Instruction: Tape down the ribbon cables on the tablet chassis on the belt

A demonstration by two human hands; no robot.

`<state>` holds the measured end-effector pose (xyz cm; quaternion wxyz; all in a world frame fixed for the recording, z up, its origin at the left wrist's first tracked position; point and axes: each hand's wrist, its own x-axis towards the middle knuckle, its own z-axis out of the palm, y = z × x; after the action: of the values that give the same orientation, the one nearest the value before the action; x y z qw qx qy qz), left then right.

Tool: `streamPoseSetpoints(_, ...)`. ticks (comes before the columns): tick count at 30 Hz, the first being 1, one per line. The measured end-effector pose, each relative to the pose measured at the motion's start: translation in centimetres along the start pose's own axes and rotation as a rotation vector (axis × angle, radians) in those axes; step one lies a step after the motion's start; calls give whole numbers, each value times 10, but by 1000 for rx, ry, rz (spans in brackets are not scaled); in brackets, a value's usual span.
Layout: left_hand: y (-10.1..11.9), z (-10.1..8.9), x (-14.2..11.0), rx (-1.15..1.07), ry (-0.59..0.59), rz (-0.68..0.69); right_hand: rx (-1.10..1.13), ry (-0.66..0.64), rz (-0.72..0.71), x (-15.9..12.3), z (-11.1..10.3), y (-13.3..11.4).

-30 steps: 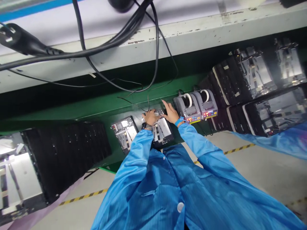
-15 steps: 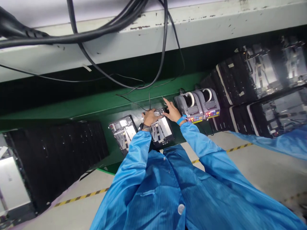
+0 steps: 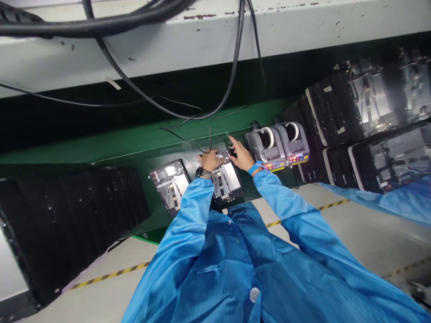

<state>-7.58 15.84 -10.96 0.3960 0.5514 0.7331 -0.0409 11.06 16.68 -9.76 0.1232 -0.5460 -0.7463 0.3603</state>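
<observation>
Head cam, L hand [image 3: 210, 160], R hand [image 3: 240, 155] at metal panel [image 3: 227, 178], tape dispensers [image 3: 276, 146]

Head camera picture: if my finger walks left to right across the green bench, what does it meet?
stack of black panels, metal-backed panel, left hand, right hand, two tape dispensers, more black panels

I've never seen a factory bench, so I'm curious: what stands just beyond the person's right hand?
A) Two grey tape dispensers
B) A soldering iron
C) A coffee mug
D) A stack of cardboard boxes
A. Two grey tape dispensers, each loaded with a white tape roll, stand side by side just past the fingertips of the right hand.
</observation>
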Motion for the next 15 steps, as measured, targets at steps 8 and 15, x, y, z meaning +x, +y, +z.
streamPoseSetpoints(8,-2,-6,2,-28,2,10,227,-181,-28,7,5,2)
streamPoseSetpoints(15,-3,-6,3,-38,5,18,146,-148,-48,10,22,7)
